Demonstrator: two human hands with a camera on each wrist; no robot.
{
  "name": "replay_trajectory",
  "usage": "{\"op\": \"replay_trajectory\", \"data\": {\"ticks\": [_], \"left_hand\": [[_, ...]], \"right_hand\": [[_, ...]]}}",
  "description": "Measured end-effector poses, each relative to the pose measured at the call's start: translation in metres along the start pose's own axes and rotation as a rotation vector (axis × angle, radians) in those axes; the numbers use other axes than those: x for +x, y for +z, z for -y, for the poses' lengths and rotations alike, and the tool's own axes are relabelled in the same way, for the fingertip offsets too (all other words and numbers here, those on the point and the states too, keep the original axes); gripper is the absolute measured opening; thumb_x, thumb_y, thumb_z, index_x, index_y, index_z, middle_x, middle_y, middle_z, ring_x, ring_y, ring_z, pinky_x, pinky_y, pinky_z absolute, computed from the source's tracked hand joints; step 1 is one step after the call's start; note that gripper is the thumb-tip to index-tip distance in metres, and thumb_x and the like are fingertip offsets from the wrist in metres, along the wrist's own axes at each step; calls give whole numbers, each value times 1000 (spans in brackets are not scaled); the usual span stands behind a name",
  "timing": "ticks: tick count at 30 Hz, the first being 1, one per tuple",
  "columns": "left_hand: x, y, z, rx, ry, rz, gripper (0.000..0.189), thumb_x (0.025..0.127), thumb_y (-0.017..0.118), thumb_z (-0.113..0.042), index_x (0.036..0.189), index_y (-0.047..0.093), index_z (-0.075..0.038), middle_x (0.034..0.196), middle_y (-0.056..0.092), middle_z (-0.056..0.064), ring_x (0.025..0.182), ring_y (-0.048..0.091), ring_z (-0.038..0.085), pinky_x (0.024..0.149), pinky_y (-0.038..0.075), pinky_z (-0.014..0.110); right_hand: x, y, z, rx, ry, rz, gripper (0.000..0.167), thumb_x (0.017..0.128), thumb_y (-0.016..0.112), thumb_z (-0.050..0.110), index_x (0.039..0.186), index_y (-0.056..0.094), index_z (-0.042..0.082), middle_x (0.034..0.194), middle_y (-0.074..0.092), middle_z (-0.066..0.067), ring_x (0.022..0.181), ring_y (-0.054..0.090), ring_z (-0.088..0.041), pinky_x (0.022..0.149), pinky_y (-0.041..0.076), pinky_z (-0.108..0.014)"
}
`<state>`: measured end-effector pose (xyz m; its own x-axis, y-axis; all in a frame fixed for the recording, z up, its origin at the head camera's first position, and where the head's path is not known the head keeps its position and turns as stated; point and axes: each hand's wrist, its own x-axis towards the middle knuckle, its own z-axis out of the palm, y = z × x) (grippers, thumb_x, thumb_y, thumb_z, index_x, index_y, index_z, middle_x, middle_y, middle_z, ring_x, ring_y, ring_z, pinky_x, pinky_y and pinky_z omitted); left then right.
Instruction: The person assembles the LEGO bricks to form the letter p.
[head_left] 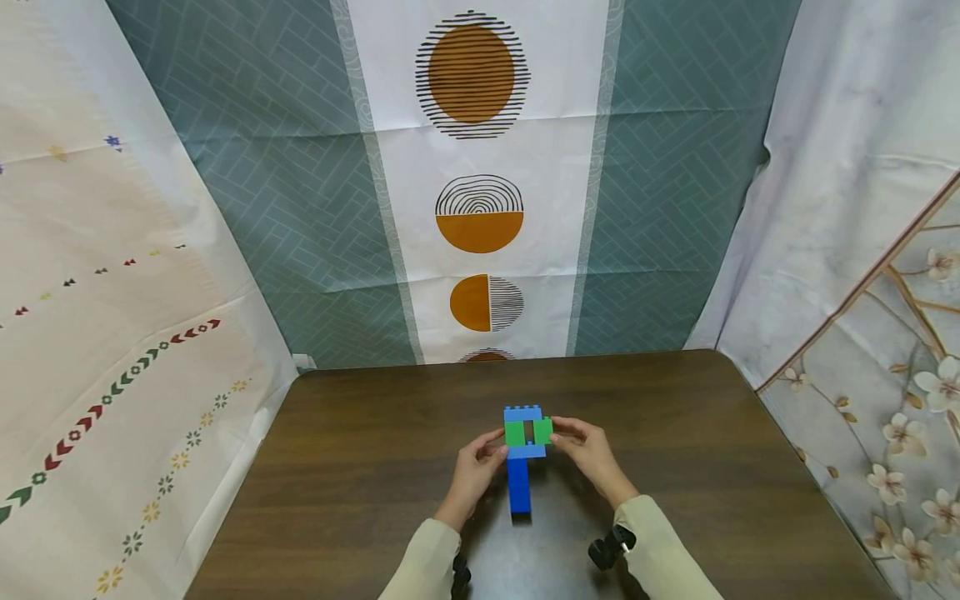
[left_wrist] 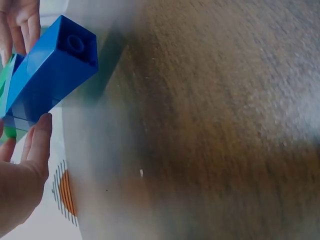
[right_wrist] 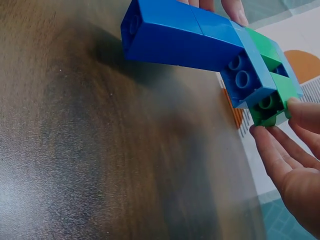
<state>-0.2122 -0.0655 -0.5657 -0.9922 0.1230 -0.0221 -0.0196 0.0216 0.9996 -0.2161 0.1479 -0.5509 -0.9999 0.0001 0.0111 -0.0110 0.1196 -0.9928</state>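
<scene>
A build of toy building bricks is held up over the table by both hands. Its dark blue column (head_left: 518, 485) points down, hollow underside showing in the left wrist view. Above it lies a light blue brick (head_left: 527, 452), then a left green brick (head_left: 514, 433) and a right green brick (head_left: 543, 432) with a gap between them. Another light blue brick (head_left: 522, 413) bridges the top. My left hand (head_left: 477, 475) pinches the build's left side by the left green brick. Thumb and fingers of my right hand (head_left: 592, 457) pinch the right green brick, which juts out past the brick below.
A dark brown wooden table (head_left: 360, 500) spreads beneath the hands. Behind it hangs a teal and white patterned cloth (head_left: 480, 158), with pale cloths on the left and right sides. Dark wrist devices (head_left: 611, 547) sit at the sleeves.
</scene>
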Motion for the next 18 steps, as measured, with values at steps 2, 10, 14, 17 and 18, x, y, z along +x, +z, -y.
{"op": "replay_trajectory", "data": {"ticks": [2, 10, 14, 17, 18], "left_hand": [[1, 0, 2, -7, -17, -2, 36, 95, 60, -12, 130, 58, 0, 96, 68, 15, 86, 68, 24, 84, 55, 48], [5, 1, 12, 31, -82, -21, 36, 95, 60, -12, 129, 58, -1, 93, 67, 11, 82, 67, 21, 81, 57, 44], [8, 1, 15, 39, -102, -24, 35, 95, 60, -11, 129, 59, 0, 95, 66, 11, 82, 66, 19, 79, 58, 41], [9, 0, 16, 36, -106, -16, 36, 95, 61, -10, 129, 58, 1, 95, 66, 12, 83, 66, 19, 77, 58, 39], [9, 0, 16, 32, -106, -10, 36, 95, 61, -10, 129, 58, 2, 95, 65, 13, 83, 65, 19, 76, 58, 39]], "right_hand": [[4, 1, -8, 6, 2, -7, 33, 89, 67, 2, 121, 62, -5, 114, 64, -22, 100, 66, -33, 85, 55, -43], [9, 4, -22, -9, 33, -12, 32, 87, 68, -1, 119, 63, -4, 111, 66, -21, 98, 67, -31, 80, 57, -36], [9, 4, -25, -30, 43, -3, 33, 87, 68, 0, 119, 64, -3, 112, 66, -20, 99, 67, -31, 81, 57, -36], [9, 5, -27, -50, 38, -3, 32, 87, 69, 2, 119, 64, -3, 112, 66, -20, 98, 66, -32, 81, 57, -37], [9, 5, -28, -62, 31, -2, 32, 88, 68, 2, 119, 64, -3, 112, 66, -21, 98, 66, -32, 80, 57, -38]]}}
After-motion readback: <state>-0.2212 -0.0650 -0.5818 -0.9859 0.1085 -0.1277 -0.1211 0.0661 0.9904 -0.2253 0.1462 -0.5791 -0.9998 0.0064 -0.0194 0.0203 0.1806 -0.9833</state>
